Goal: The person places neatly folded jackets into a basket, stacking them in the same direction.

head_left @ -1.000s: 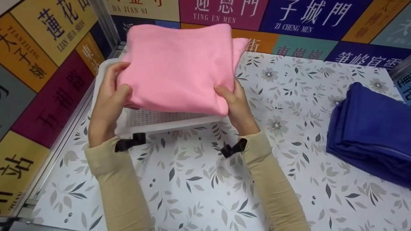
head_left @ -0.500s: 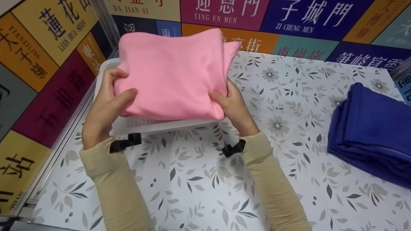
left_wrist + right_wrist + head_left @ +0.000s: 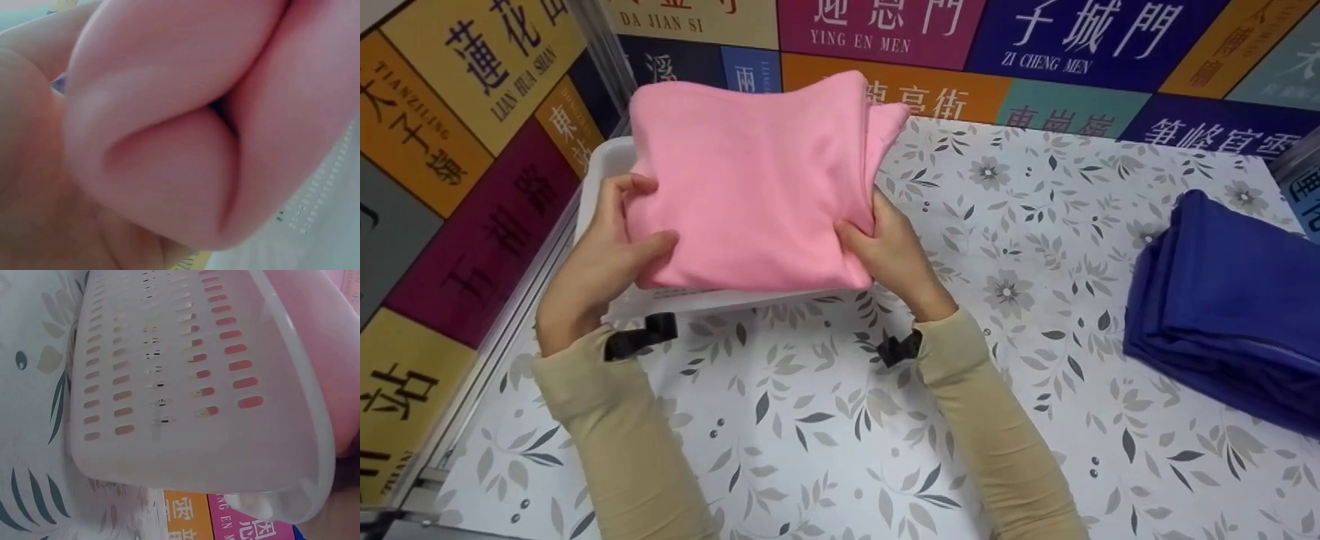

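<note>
Floral tabletop; pink cloth gripped between hands, over white basket.

The held cloth is between the left hand and the right hand, over the basket, which stands at the left rear of the table; a second cloth lies on the table to the right, well apart; panels stand behind and to the left
</note>
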`<state>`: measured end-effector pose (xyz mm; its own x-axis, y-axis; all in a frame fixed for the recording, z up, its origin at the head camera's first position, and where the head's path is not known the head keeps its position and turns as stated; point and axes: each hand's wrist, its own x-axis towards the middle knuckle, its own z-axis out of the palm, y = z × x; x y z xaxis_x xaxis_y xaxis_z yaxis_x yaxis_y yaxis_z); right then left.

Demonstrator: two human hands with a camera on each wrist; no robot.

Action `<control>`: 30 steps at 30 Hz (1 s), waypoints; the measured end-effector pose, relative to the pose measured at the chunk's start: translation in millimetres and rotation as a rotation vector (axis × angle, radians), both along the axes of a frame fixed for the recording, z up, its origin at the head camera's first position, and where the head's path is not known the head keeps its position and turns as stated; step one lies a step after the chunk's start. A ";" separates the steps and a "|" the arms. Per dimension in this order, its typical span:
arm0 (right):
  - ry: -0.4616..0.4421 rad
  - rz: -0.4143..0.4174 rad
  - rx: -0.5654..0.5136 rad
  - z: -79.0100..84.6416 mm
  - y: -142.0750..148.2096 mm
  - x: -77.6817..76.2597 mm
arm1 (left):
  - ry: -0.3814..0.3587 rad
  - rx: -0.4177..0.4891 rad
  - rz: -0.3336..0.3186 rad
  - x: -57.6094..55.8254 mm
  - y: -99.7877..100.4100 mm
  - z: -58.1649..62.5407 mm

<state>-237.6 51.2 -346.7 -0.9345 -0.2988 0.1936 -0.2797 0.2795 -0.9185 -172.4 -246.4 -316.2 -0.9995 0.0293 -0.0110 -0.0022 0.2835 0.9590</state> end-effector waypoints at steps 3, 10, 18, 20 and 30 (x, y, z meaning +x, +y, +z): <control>0.014 -0.018 0.045 2.0 -0.6 1.6 | -0.027 -0.026 -0.015 1.3 0.7 -0.2; -0.021 -0.025 0.058 13.3 -1.1 8.1 | -0.028 -0.040 -0.052 0.1 1.2 -1.8; -0.061 0.002 0.059 11.4 -0.6 5.5 | -0.086 -0.141 -0.048 -1.9 -0.4 -6.2; -0.070 0.008 0.057 10.3 -0.6 4.5 | -0.098 -0.154 -0.047 -2.8 -0.7 -6.8; -0.075 -0.006 0.083 -17.1 2.8 -16.0 | -0.135 -0.234 -0.034 -3.5 -0.7 -8.0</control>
<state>-253.6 54.0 -363.8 -0.9471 -0.3056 0.0982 -0.2094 0.3564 -0.9106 -175.9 -247.1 -324.2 -0.9870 0.0438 -0.1545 -0.1123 0.4996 0.8589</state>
